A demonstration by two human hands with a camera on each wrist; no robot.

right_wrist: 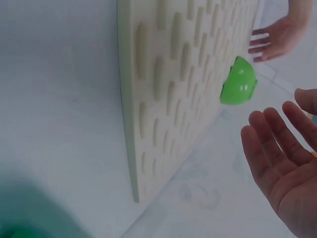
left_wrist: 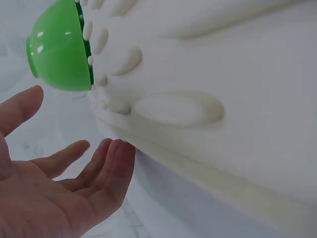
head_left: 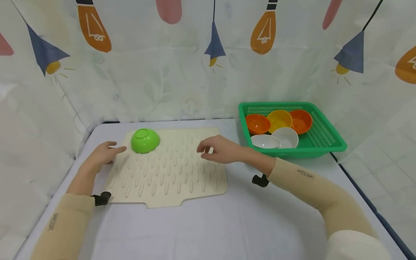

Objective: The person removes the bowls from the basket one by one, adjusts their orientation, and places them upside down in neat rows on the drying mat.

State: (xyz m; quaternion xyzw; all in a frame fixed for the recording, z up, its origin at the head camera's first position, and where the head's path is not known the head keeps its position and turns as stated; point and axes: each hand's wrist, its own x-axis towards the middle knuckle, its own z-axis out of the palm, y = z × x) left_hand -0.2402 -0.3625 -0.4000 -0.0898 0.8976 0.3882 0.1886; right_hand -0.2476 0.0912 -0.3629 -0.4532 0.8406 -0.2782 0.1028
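The glossy green round bowl [head_left: 145,141] sits upside down on the far left part of the cream ridged board [head_left: 169,173]. At the board's left edge, the left hand [head_left: 103,153] has its thumb and index finger spread apart near the bowl; above the board's right part, the right hand [head_left: 223,149] has loosely bent fingers, slightly apart. Right of the board, a green perforated basket [head_left: 325,135] holds two orange bowls [head_left: 258,124], a yellow bowl [head_left: 279,120] and two white bowls [head_left: 286,138]
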